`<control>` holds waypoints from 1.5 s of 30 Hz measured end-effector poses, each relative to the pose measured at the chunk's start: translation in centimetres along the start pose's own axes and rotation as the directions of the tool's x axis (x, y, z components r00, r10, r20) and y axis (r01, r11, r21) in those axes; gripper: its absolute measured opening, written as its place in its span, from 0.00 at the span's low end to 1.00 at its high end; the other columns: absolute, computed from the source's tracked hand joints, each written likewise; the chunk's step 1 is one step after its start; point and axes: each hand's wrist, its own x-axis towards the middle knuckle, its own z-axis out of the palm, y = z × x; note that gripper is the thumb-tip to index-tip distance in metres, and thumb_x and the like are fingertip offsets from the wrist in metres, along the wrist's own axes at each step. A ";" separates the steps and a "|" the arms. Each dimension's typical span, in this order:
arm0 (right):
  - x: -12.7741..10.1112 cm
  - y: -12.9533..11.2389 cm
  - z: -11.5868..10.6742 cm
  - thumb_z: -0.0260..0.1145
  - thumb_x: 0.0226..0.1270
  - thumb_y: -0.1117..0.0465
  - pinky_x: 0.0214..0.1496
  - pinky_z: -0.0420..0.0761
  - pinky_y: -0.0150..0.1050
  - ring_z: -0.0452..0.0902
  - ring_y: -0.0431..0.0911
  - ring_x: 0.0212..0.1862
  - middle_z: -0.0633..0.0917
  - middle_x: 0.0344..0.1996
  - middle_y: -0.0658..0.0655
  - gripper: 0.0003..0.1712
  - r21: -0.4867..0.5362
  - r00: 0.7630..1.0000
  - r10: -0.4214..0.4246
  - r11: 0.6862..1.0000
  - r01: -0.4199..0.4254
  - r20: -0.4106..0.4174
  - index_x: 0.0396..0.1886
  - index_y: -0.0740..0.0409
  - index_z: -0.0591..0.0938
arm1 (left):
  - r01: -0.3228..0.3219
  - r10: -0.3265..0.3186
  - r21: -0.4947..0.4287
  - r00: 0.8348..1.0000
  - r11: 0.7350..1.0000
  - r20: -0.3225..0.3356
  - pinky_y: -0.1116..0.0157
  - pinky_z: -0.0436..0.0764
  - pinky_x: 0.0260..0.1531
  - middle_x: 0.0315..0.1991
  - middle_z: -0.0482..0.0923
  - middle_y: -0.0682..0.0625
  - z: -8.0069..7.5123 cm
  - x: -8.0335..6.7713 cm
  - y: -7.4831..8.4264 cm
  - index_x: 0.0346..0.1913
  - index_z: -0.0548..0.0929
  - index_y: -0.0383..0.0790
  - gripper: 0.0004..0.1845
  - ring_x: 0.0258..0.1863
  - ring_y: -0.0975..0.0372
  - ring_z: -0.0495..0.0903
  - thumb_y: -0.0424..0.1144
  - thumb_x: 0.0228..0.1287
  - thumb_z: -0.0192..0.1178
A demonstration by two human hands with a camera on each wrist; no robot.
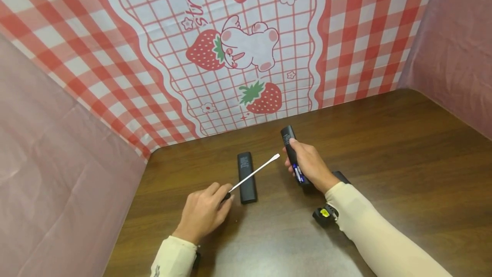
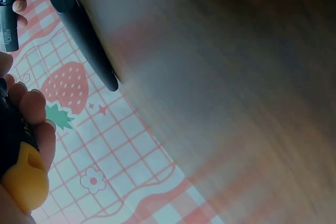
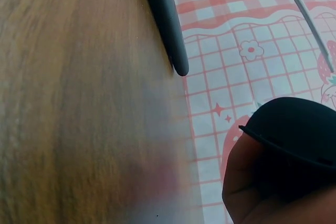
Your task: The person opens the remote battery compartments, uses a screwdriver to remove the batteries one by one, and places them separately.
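My left hand (image 1: 203,212) grips a flat-blade screwdriver (image 1: 255,172) whose silver shaft slants up to the right. Its black handle ends in a yellow cap (image 2: 26,179), seen in the left wrist view. In my right hand (image 1: 312,163) is a black remote control (image 1: 289,140), tilted, back side up. The lower part of that remote lies uncovered, showing blue-and-white batteries (image 1: 297,173). The screwdriver's tip is just left of this remote in the head view. Between the hands, a second black remote (image 1: 247,178) lies on the table with its printed back up.
A wooden table (image 1: 384,153) fills the space below. A black object (image 1: 341,177) lies partly hidden behind my right wrist. At the back hangs a red-and-white checked cloth (image 1: 165,54) with strawberries; pink cloth (image 1: 54,153) closes off both sides.
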 end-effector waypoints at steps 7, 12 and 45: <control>-0.1 -0.1 -0.1 0.44 0.81 0.43 0.26 0.81 0.39 0.78 0.46 0.24 0.81 0.27 0.61 0.36 0.018 1.000 0.007 1.000 -0.007 0.010 0.59 0.74 0.75 | -0.019 0.019 0.006 1.000 1.000 -0.003 0.63 0.73 0.13 0.27 0.77 0.56 0.2 0.3 0.4 0.47 0.86 0.46 0.13 0.14 0.63 0.73 0.43 0.60 0.65; -0.2 -0.1 0.0 0.44 0.81 0.43 0.26 0.81 0.40 0.79 0.47 0.24 0.80 0.27 0.60 0.36 0.013 1.000 0.011 1.000 -0.012 0.004 0.60 0.73 0.75 | -0.042 0.042 0.018 0.999 0.999 0.005 0.64 0.73 0.14 0.26 0.76 0.56 0.2 0.6 0.7 0.46 0.86 0.46 0.14 0.14 0.63 0.72 0.42 0.56 0.68; -0.1 0.1 0.0 0.42 0.82 0.44 0.25 0.80 0.41 0.77 0.48 0.23 0.82 0.27 0.60 0.35 -0.038 0.999 -0.032 0.999 0.030 -0.031 0.58 0.73 0.76 | -0.089 0.090 -0.010 0.994 0.996 0.065 0.67 0.69 0.12 0.23 0.73 0.59 0.0 2.3 1.7 0.44 0.86 0.50 0.10 0.14 0.68 0.68 0.43 0.59 0.68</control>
